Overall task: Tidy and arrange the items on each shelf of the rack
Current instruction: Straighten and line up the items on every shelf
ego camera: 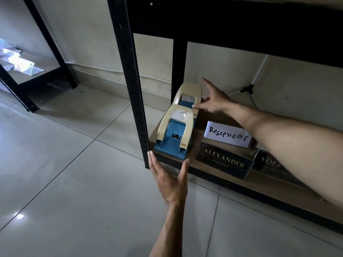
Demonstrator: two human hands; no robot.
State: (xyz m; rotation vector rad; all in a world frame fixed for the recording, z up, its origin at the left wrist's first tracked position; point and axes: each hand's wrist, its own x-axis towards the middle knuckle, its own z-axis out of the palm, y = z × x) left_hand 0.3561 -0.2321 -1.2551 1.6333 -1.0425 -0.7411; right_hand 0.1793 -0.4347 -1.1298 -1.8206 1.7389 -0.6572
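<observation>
A person is crouching by the bottom shelf [263, 190] of a black rack [130, 86]. Two blue and cream hole punches are sitting at the left end of the shelf, one behind the other. The near hole punch [173, 133] is lying close to the front edge, and the far hole punch [188, 97] is touching its back, near the wall.

The right hand [213, 101] is reaching over the shelf, and its fingers are spread wide. Its fingertips are touching the right side of the far punch, or almost touching; it is hard to tell. It is not gripping anything. The left hand [169, 182] is hovering just in front of the shelf edge, by the near punch. Its fingers are straight and close together, with the thumb sticking out. It is holding nothing.

To the right, a white paper sign [228, 135] saying "Resepsionis" is standing behind a dark name plate [223, 160] saying "Alexander Manager". A second dark name plate [267, 159] is peeking out from behind the arm.

The punches are looking lined up now, so this corner seems nearly done. The signs may still need straightening. The other shelves are not showing, so I cannot tell about them.
</observation>
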